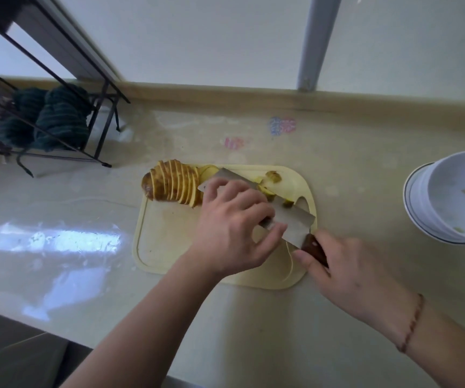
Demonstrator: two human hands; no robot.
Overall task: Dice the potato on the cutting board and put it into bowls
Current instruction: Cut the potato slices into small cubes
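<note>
From the head camera, the pale yellow plastic cutting board [169, 233] lies mid-counter on the glossy beige counter [57, 233]. At its 11 o'clock corner sits the brown-skinned potato [171, 183], cut into thin slices that lean together, overhanging the board's edge. A few loose pieces [272, 179] lie toward 1 o'clock. The right hand [349, 273] wraps its grip round the dark wooden handle of the steel cleaver [290, 218], whose blade slants across the board. The left hand [234, 222] rests over the blade's flat, fingers curled loosely; whether they pinch a slice beneath is hard to tell. Stacked white bowls [461, 200] wait at 3 o'clock, well apart.

The risks: fingertips so near the edge could be nicked if the blade shifts, and the overhanging slices could topple onto the counter if nudged.
</note>
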